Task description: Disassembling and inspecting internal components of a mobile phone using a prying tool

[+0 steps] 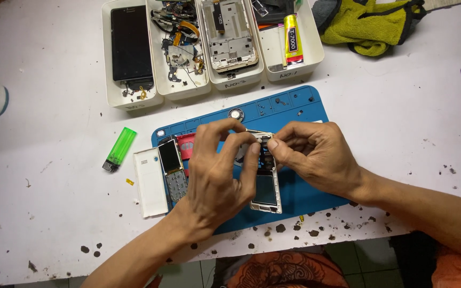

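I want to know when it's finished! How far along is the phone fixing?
Already apart: a white cover and a keypad board with screen lie on the blue mat. In hand: the left hand and right hand pinch something small at the top of the white phone frame. Left: loose parts still fill the white trays, and nothing is closed up.

Phone frame (267, 192) top, perhaps finger-hidden

Phone repair bench: parts trays (134, 101), blue mat (300, 106).
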